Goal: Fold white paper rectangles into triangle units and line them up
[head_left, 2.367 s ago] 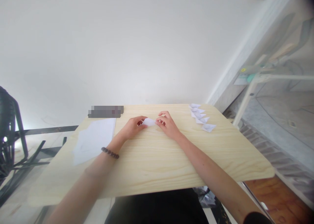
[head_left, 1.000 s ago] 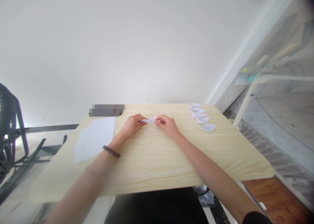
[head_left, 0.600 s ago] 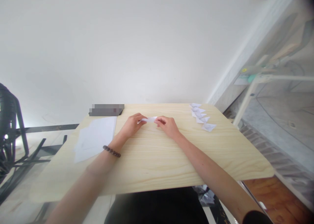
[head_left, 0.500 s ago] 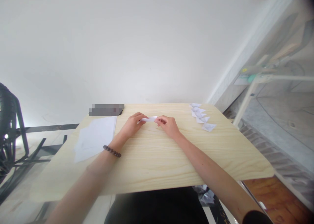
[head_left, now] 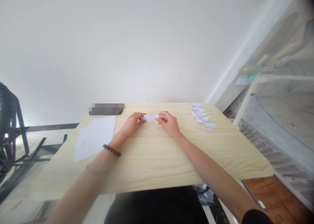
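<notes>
Between my two hands is a small piece of folded white paper (head_left: 150, 118), held just over the table. My left hand (head_left: 133, 122) pinches its left end, fingers behind and thumb in front. At the other end, my right hand (head_left: 168, 121) grips the paper between thumb and fingertips. The fingers partly hide both ends, so the exact folds there cannot be made out. To the right, several folded white paper boats (head_left: 209, 127) stand in a row running toward the back of the table.
Loose white sheets (head_left: 96, 135) lie on the left of the wooden table (head_left: 152, 161). A dark, pixelated flat object (head_left: 105, 109) sits at the back left. Behind the table is a white wall (head_left: 147, 53). A black chair (head_left: 12, 129) stands at the left.
The folded paper has turned so that more of its broad face shows. My right hand has shifted slightly at its end; my left hand stays nearly in place.
</notes>
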A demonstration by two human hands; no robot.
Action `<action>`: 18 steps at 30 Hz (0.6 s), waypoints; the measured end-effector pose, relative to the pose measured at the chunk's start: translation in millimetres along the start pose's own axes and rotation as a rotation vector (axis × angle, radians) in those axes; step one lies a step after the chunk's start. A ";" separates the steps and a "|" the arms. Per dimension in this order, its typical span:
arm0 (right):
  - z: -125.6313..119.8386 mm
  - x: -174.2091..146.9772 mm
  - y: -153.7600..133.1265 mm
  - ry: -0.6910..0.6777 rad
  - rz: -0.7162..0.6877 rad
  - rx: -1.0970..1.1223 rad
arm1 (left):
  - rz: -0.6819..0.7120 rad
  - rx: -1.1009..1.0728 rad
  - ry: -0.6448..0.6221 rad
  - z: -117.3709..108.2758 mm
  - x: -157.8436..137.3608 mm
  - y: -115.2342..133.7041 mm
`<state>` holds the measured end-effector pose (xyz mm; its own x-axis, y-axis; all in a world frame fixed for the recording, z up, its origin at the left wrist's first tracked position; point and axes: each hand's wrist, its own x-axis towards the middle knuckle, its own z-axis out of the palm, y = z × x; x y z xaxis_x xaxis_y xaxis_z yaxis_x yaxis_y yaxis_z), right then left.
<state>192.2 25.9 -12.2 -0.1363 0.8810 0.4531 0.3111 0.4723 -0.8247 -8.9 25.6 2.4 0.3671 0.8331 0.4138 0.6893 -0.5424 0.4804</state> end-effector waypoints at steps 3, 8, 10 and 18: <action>0.5 0.5 1.4 0.003 0.012 0.023 | 0.050 0.017 0.029 -0.3 0.0 0.4; 3.1 -0.8 3.9 -0.017 0.019 0.031 | 0.002 -0.093 0.000 -1.6 -2.1 10.1; 3.2 -1.9 2.2 -0.051 0.006 0.038 | -0.048 -0.184 -0.057 -1.9 -3.1 14.9; 0.4 -2.0 -5.2 -0.107 -0.064 0.019 | -0.211 -0.453 -0.132 -4.9 -4.0 22.7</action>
<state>190.5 21.6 -9.0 -0.2548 0.8465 0.4674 0.2809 0.5273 -0.8019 2.2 9.4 15.4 0.3452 0.9201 0.1852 0.4275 -0.3298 0.8417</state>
